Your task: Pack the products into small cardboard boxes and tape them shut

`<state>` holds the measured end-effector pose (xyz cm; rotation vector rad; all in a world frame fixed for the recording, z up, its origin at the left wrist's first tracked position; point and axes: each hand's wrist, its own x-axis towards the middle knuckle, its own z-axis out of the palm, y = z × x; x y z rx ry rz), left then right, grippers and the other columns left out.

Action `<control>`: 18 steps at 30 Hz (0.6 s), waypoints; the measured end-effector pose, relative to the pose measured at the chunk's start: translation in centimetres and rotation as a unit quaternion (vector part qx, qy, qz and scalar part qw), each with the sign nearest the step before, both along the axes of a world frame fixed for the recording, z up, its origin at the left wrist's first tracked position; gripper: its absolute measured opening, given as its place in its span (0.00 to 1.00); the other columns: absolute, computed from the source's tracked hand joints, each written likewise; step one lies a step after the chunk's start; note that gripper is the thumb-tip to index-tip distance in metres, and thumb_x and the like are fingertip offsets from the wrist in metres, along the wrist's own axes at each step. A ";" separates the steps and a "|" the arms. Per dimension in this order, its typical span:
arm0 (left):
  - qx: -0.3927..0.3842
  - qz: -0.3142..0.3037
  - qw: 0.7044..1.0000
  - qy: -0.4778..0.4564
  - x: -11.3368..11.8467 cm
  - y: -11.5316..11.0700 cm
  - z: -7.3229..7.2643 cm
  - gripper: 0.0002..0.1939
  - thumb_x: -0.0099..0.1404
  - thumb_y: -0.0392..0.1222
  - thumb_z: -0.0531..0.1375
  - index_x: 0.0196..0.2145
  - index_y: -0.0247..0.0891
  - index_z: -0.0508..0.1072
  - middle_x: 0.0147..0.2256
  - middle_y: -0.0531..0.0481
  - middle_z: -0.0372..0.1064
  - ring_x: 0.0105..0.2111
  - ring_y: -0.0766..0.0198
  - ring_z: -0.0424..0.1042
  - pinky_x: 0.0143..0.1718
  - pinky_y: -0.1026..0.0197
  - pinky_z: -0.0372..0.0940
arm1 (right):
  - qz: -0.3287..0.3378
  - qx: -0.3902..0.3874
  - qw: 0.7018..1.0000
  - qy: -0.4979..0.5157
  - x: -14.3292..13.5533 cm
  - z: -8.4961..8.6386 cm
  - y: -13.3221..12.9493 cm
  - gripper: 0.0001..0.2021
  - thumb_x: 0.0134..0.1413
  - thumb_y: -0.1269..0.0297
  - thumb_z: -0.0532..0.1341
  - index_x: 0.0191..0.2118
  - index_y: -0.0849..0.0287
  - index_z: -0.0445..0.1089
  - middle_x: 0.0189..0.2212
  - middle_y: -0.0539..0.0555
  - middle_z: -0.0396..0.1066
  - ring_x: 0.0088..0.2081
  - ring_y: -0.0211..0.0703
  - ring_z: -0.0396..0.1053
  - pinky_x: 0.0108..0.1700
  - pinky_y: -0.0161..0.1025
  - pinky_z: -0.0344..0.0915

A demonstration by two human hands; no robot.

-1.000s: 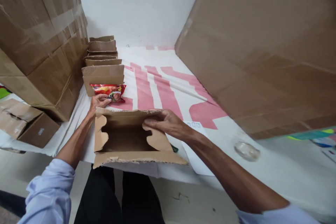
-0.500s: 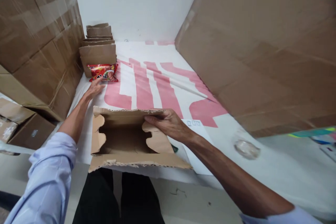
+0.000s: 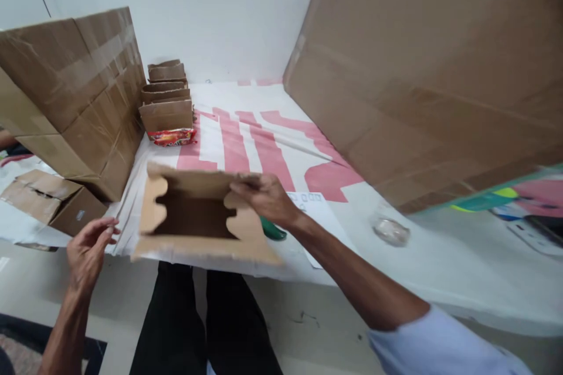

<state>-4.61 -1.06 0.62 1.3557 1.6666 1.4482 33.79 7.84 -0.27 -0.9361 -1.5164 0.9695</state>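
Note:
My right hand grips the upper right edge of an open cardboard box, thumb over the rim. The box's mouth faces me; notched side flaps show and its inside looks bare. Off the table's front edge, left of the box, my left hand has loosely curled fingers, apart, with nothing seen in them. A red instant noodle packet lies at the back left against a row of upright cardboard boxes. Beside my right wrist is a dark green curved object, partly hidden by the box.
Stacked taped cartons rise at the left, with a smaller carton before them. A large cardboard panel stands at the right. A printed sheet, a clear plastic roll and a power strip lie on the white-and-pink table cover.
My left hand has left the noodle packet and drawn back toward me, to the lower left. The packet now lies flatter. My right hand still holds the box, which has shifted slightly.

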 end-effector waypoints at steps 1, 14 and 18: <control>0.011 0.026 1.000 0.000 0.0 -1.0 -0.1 0.13 0.59 0.50 0.73 0.37 0.39 0.83 0.36 0.47 0.82 0.31 0.60 0.79 0.31 0.61 0.74 | -0.017 -0.008 1.000 0.016 -0.3 -0.2 2.0 0.18 0.58 0.46 0.73 0.39 0.58 0.83 0.34 0.54 0.82 0.39 0.51 0.80 0.41 0.47 0.79; -0.049 -0.176 0.977 0.109 9.4 12.3 -4.2 0.10 0.58 0.46 0.68 0.33 0.37 0.82 0.35 0.45 0.82 0.34 0.57 0.79 0.40 0.58 0.72 | -0.151 -0.027 0.988 -0.025 -4.9 -1.3 15.6 0.32 0.59 0.45 0.70 0.59 0.65 0.73 0.54 0.68 0.78 0.55 0.56 0.76 0.58 0.53 0.75; -0.056 -0.141 0.982 0.109 10.2 17.3 -5.4 0.14 0.60 0.53 0.68 0.28 0.38 0.79 0.28 0.47 0.77 0.33 0.56 0.76 0.38 0.58 0.67 | -0.142 0.046 0.978 -0.148 -0.6 -4.1 8.8 0.24 0.63 0.45 0.66 0.54 0.58 0.76 0.52 0.63 0.78 0.52 0.57 0.78 0.56 0.57 0.76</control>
